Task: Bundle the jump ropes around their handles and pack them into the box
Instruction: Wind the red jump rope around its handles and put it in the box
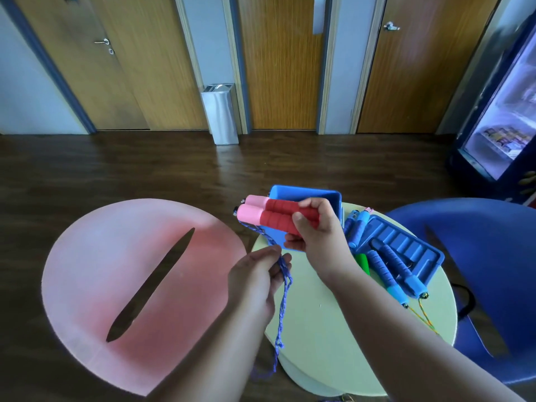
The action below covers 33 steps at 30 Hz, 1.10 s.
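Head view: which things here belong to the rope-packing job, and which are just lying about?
Job: red handles, blue rope, box, lid, blue-handled ropes, left hand, right hand.
Lying about: pink stool, blue chair, bin, fridge, doors.

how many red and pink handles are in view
2. The upper handle and the lower handle lie side by side in the right hand, in front of the blue box. The left hand pinches their blue rope. More may be hidden inside the box.
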{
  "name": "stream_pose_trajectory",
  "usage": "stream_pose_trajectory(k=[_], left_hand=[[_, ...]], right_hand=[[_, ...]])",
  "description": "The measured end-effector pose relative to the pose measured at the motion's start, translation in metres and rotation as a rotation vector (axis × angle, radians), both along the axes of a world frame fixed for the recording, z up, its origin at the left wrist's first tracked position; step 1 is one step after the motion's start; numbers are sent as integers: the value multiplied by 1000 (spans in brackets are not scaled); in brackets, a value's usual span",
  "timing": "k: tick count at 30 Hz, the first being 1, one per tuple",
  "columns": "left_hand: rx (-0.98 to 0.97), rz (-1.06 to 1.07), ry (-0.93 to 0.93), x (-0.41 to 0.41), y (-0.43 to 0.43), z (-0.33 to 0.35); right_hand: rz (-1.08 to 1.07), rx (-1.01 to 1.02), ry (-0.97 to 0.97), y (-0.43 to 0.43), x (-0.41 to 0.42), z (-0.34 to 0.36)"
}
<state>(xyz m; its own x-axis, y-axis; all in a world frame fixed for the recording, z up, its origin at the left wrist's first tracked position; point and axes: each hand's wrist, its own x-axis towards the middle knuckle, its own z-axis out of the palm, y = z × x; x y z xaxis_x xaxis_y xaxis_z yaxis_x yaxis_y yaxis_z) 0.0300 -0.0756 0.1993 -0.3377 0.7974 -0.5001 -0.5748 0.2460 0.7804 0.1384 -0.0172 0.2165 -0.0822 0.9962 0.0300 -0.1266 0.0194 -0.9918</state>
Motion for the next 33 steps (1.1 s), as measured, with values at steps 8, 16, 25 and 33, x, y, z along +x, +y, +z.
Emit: stream_pose_trajectory(k=[8,16,25,33], left_hand=[[-26,-66,123,-8,4,-3],[-58,-57,337,-15,7,-9],[-116,-108,336,-20,9,-14],[-74,-715,442,-4,-15,-26]], right_hand=[[65,-33,-43,-14,-4,-22],[128,-127,-44,-19,-3,-22],[172,-99,23,-14,1,-28],[109,11,-74,0,8,-15]])
